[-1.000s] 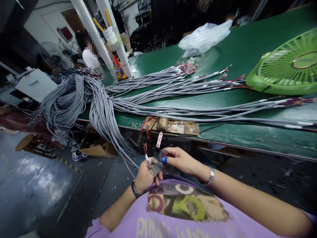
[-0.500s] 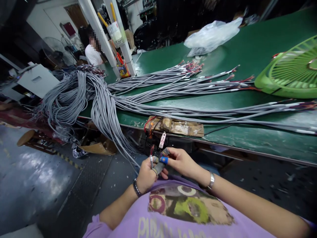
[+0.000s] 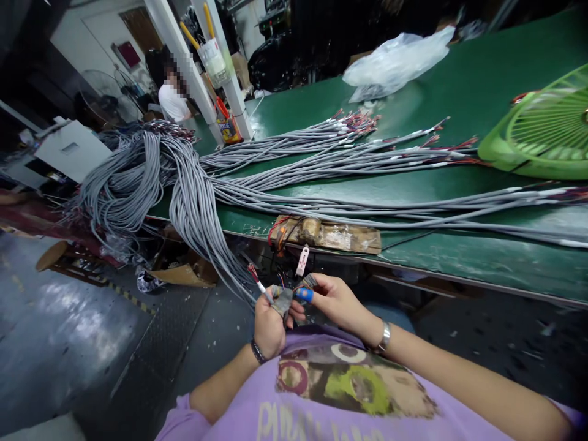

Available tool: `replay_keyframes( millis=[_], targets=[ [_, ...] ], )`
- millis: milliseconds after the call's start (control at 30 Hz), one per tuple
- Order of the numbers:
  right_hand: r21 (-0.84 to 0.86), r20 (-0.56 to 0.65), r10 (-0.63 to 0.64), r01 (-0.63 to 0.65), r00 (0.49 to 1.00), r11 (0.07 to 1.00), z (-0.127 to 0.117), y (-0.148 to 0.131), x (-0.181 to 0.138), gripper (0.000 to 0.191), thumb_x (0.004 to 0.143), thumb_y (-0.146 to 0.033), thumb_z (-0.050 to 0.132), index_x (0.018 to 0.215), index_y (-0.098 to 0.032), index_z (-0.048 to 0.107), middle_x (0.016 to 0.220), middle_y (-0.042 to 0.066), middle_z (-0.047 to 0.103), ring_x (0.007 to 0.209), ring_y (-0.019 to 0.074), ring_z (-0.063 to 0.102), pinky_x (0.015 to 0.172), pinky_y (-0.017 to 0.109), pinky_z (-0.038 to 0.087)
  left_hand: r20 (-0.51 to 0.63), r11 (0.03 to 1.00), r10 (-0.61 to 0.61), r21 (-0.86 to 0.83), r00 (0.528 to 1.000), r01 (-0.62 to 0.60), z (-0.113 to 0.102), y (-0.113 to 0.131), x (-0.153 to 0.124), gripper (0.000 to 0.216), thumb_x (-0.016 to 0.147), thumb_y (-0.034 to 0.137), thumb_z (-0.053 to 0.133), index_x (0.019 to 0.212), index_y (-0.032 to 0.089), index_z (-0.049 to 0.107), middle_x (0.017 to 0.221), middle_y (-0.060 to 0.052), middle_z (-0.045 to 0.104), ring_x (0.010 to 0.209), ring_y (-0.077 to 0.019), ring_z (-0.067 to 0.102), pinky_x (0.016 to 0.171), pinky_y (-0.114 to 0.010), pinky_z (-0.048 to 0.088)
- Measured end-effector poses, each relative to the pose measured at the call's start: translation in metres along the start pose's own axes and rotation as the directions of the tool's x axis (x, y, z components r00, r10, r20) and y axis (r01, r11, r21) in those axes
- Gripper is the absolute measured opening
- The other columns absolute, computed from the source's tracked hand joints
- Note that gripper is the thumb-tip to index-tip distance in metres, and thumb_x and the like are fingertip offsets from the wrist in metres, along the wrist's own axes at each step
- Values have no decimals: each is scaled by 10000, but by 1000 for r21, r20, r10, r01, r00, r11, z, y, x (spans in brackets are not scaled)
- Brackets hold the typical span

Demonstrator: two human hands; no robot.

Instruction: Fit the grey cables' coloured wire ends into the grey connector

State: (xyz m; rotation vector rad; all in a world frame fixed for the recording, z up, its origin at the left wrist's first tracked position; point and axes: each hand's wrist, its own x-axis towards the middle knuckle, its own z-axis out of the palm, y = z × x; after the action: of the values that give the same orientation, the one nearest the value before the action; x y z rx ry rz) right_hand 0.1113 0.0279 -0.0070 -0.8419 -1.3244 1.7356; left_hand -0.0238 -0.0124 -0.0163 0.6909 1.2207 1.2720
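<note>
My left hand [image 3: 270,324], with taped fingertips, is closed around a grey cable [image 3: 261,288]. The cable's stripped end, with a white sleeve and reddish wires, sticks up past the thumb. My right hand [image 3: 337,303] pinches thin coloured wires [image 3: 298,284] between a thumb wrapped in blue tape and an index finger wrapped in grey tape. Both hands are close together in front of my purple shirt, below the table edge. From the hanging bundle of grey cables [image 3: 197,214], strands run down toward my left hand.
Rows of grey cables [image 3: 349,205] lie across the green table [image 3: 496,263]. At its edge is a wooden board [image 3: 353,236] with a pink-white tag [image 3: 302,260] hanging by it. A green fan [image 3: 542,128] and a plastic bag [image 3: 397,61] stand farther back. A person [image 3: 172,101] is beyond the posts.
My left hand has tilted, and the stripped cable end has swung left and lower. My right hand has barely moved, still pinching near the wires.
</note>
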Motion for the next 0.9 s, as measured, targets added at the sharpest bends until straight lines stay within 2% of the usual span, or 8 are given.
replay_keyframes(
  millis=[100,267,367,467,600,767,900],
  targets=[
    [-18,9,-8,8,1000,1000,0,0,-1,309,731,-462,640,693,-169,551,600,-10,578,559,122,520,577,265,422,-9,999,-17,-38,1000,17,0,0,1,210,701,327,651,712,164,520,513,5,617,360,-89,523,305,-149,250],
    [-40,16,60,-59,998,997,-5,-1,3,340,710,-484,649,761,-155,579,660,1,604,615,128,538,617,265,435,-25,999,-26,29,999,26,-1,2,0,253,699,364,646,658,167,492,459,28,576,297,-58,441,289,-149,213],
    [-20,60,89,-88,994,996,-6,-2,7,347,700,-462,668,834,-150,596,689,9,621,640,136,557,635,272,437,10,994,-88,73,996,87,0,2,-1,292,680,397,660,646,169,482,440,32,565,284,-58,433,287,-154,203],
    [28,90,110,-113,990,993,-4,-1,8,322,705,-442,674,796,-143,599,635,9,619,564,126,548,592,272,427,65,986,-137,103,988,130,1,1,-1,302,681,416,659,660,163,495,436,29,567,280,-60,435,291,-156,207],
    [88,57,146,-151,988,985,-1,2,8,322,704,-449,673,743,-142,583,559,-4,600,472,105,516,526,256,395,71,985,-134,115,988,126,1,-2,-1,315,689,426,655,645,160,493,445,23,574,292,-60,450,296,-153,211],
    [90,-8,128,-127,992,988,1,3,5,328,691,-464,676,707,-160,555,526,-15,591,481,119,529,536,266,405,52,990,-95,111,994,89,1,-4,-2,320,697,426,653,636,163,482,455,20,583,298,-63,459,299,-155,211],
    [128,8,137,-137,991,982,3,3,4,348,709,-504,640,728,-173,537,475,-33,557,460,122,511,511,262,384,48,993,-74,101,996,69,3,-3,-2,332,708,443,644,643,166,474,449,23,577,295,-64,452,298,-156,204]
  ],
)
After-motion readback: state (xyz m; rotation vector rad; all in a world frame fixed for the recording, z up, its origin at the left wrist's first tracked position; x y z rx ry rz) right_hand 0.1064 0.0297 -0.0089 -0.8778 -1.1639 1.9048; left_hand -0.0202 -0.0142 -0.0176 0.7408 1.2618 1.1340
